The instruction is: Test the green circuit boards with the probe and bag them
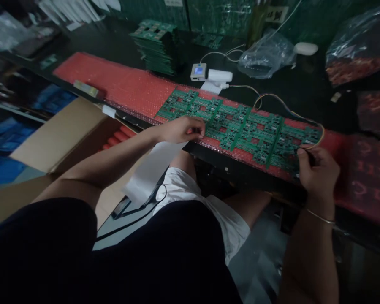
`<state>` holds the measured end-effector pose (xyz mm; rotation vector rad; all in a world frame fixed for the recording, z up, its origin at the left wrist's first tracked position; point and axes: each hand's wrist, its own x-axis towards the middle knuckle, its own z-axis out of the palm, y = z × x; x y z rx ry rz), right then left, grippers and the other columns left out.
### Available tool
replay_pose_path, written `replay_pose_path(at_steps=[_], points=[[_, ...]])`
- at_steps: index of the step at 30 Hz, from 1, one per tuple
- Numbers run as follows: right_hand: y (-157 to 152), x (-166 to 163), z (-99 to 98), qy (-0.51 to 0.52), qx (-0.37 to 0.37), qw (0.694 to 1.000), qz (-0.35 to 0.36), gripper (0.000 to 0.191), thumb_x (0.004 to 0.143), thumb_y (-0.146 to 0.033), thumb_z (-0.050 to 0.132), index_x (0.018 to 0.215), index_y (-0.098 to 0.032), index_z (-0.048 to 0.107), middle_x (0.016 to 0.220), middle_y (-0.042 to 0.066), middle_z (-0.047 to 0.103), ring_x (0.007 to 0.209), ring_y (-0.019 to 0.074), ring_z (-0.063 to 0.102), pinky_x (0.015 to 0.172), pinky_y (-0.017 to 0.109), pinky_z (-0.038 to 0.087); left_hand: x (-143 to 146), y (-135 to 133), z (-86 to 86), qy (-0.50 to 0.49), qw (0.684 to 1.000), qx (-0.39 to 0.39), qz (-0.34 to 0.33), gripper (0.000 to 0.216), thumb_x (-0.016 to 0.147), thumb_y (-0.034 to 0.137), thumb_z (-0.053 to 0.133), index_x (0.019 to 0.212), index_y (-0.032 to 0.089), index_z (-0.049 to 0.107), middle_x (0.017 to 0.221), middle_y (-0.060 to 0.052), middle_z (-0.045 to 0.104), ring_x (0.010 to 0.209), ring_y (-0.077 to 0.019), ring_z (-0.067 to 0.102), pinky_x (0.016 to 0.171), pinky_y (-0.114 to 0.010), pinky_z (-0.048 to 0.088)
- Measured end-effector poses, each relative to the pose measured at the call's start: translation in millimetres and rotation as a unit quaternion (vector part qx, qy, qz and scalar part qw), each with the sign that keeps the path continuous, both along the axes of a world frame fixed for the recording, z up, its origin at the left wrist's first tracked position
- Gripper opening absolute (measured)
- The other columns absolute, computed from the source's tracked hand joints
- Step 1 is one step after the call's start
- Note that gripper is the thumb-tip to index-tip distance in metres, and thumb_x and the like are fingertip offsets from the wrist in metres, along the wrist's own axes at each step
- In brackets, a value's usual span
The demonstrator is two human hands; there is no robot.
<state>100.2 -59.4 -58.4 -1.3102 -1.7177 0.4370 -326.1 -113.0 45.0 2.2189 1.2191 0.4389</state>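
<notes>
A long panel of green circuit boards (240, 126) lies on red bubble wrap (126, 86) at the edge of a dark bench. My left hand (180, 128) rests at the panel's near left edge, fingers curled in a pinch on a white paper strip (152, 169) that hangs down over the bench edge. At the panel's right end, my right hand (316, 166) is closed around a dark probe, from which a bundle of coloured wires (281, 103) loops back to a small white device (199, 71).
A stack of green boards (156, 44) stands behind the wrap. Clear plastic bags (266, 55) lie at the back right, more red wrap (364, 177) at the right. An open cardboard box (69, 135) with red rolls sits on the floor at the left.
</notes>
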Motion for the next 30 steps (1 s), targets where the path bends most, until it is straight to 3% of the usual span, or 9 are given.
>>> replay_pose_path(at_steps=[4, 8, 14, 19, 24, 27, 30], points=[[-1, 1, -0.6, -0.007, 0.024, 1.000, 0.011, 0.028, 0.089, -0.048, 0.066, 0.098, -0.023, 0.075, 0.095, 0.011, 0.081, 0.091, 0.0295, 0.080, 0.093, 0.046, 0.063, -43, -52, -25.0, -0.022, 0.997, -0.015, 0.068, 0.036, 0.104, 0.053, 0.062, 0.096, 0.020, 0.075, 0.102, -0.012, 0.077, 0.093, -0.0207, 0.072, 0.086, -0.033, 0.059], [0, 1, 0.2, -0.033, 0.038, 0.999, -0.012, 0.028, 0.086, -0.051, 0.064, 0.089, -0.024, 0.071, 0.094, 0.013, 0.082, 0.089, 0.0308, 0.080, 0.087, 0.046, 0.063, -64, -84, -48.6, -0.012, 0.992, 0.025, 0.121, 0.031, 0.102, 0.048, 0.065, 0.104, 0.019, 0.075, 0.107, -0.013, 0.075, 0.096, -0.0218, 0.071, 0.090, -0.035, 0.059], [0, 0, -0.2, -0.048, 0.039, 0.998, -0.022, 0.030, 0.086, -0.053, 0.062, 0.088, -0.024, 0.069, 0.094, 0.015, 0.082, 0.088, 0.0322, 0.080, 0.087, 0.046, 0.062, -60, -103, -79.3, 0.020, 0.986, 0.070, 0.148, 0.020, 0.100, 0.036, 0.065, 0.106, 0.019, 0.075, 0.114, -0.014, 0.072, 0.108, -0.0241, 0.068, 0.100, -0.039, 0.058], [-3, -3, 4.6, -0.039, 0.043, 0.998, -0.013, 0.028, 0.086, -0.051, 0.064, 0.089, -0.025, 0.073, 0.085, 0.010, 0.079, 0.078, 0.0294, 0.077, 0.082, 0.045, 0.061, -52, -106, -93.8, 0.012, 0.978, 0.112, 0.179, 0.022, 0.103, 0.036, 0.062, 0.097, 0.019, 0.075, 0.111, -0.014, 0.071, 0.109, -0.0239, 0.068, 0.100, -0.040, 0.059], [-5, -6, 9.1, -0.036, 0.041, 0.998, -0.013, 0.026, 0.088, -0.048, 0.064, 0.090, -0.023, 0.073, 0.087, 0.011, 0.079, 0.081, 0.0286, 0.077, 0.085, 0.043, 0.061, -54, -109, -85.3, -0.001, 0.978, 0.114, 0.174, 0.034, 0.105, 0.046, 0.060, 0.091, 0.020, 0.075, 0.104, -0.012, 0.073, 0.101, -0.0221, 0.071, 0.092, -0.037, 0.062], [-5, -6, 8.5, -0.032, 0.029, 0.999, 0.002, 0.030, 0.092, -0.050, 0.063, 0.094, -0.022, 0.073, 0.093, 0.011, 0.080, 0.090, 0.0279, 0.078, 0.090, 0.043, 0.062, -54, -94, -60.7, -0.027, 0.986, 0.100, 0.130, 0.031, 0.104, 0.048, 0.062, 0.092, 0.023, 0.077, 0.102, -0.010, 0.075, 0.097, -0.0217, 0.074, 0.089, -0.036, 0.063], [-3, -7, 4.8, -0.018, 0.016, 1.000, 0.005, 0.033, 0.095, -0.052, 0.061, 0.098, -0.022, 0.072, 0.098, 0.010, 0.080, 0.095, 0.0258, 0.077, 0.094, 0.043, 0.062, -32, -54, -27.3, -0.039, 0.994, 0.089, 0.054, 0.025, 0.104, 0.043, 0.062, 0.097, 0.026, 0.079, 0.107, -0.011, 0.075, 0.100, -0.0241, 0.074, 0.093, -0.040, 0.062]])
